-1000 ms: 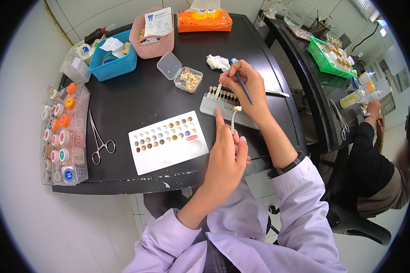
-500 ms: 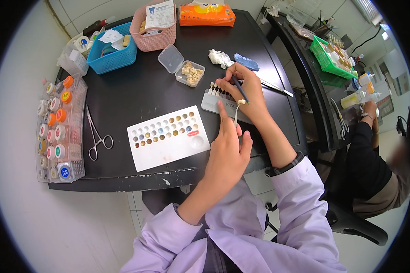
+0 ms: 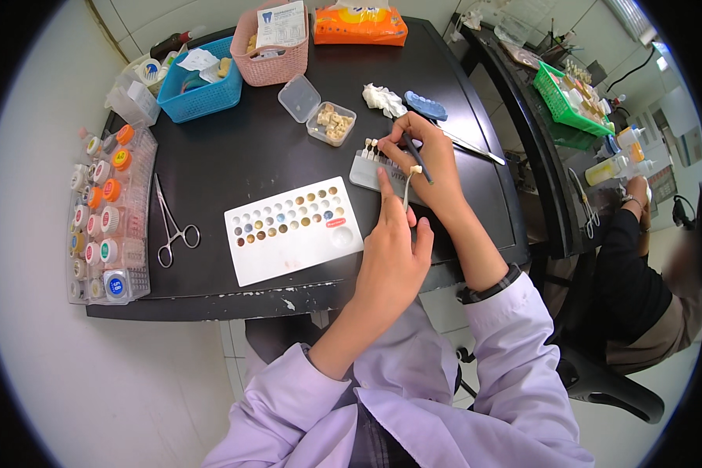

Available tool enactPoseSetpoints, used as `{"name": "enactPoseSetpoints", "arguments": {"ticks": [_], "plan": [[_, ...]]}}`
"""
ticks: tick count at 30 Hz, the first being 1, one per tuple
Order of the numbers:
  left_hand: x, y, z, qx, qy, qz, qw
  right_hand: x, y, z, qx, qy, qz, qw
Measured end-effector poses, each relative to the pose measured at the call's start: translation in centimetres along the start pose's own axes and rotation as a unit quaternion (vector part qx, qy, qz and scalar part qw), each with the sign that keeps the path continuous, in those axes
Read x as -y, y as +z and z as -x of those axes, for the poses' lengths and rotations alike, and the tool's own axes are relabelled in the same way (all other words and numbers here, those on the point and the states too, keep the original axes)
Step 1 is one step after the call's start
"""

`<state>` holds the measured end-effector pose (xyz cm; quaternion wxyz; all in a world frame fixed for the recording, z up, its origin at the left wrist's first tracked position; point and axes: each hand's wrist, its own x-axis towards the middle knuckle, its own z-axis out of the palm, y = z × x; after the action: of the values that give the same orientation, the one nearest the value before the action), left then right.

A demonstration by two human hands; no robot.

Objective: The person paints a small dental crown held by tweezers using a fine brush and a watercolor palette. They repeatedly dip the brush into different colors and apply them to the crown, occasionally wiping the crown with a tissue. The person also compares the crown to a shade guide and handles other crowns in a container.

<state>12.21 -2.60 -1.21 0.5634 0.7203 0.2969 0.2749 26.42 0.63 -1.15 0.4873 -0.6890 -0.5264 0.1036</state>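
My left hand (image 3: pixel 391 251) is closed on slim metal tweezers (image 3: pixel 406 194). A small cream tooth crown (image 3: pixel 416 169) sits at their tip, below my right fingers. The left index finger reaches forward to the grey shade guide (image 3: pixel 363 171). In my right hand (image 3: pixel 434 162) is a dark, thin-handled brush (image 3: pixel 417 157); its tip is hidden. The right fingertips are at the guide's row of tooth-shaped tabs (image 3: pixel 372 146) and cover part of it. Left of my hands lies a white palette (image 3: pixel 288 264) with wells of brown, blue and yellow colour.
Past the palette stands an open clear box (image 3: pixel 333 125) of tooth pieces. Crumpled tissue (image 3: pixel 383 99), a blue mould (image 3: pixel 426 106) and a metal instrument (image 3: pixel 476 148) lie beyond my right hand. Scissor-handled forceps (image 3: pixel 176 230) and a jar rack (image 3: pixel 113 218) are left. Another person (image 3: pixel 628 273) sits right.
The table and its things appear slightly shifted to the right as the view turns. Both hands keep nearly the same grip and place; the crown stays at the tweezers' tip.
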Motion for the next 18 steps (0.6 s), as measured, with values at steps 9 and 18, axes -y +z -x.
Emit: {"name": "enactPoseSetpoints", "arguments": {"ticks": [9, 18], "plan": [[-0.7, -0.3, 0.9, -0.024, -0.011, 0.154, 0.988, 1.1, -3.1, -0.2, -0.253, -0.073, 0.018, 0.964], [-0.8, -2.0, 5.5, -0.022, 0.086, 0.229, 0.969, 4.9, -3.8, 6.5, -0.302, -0.093, -0.270, 0.909]]}}
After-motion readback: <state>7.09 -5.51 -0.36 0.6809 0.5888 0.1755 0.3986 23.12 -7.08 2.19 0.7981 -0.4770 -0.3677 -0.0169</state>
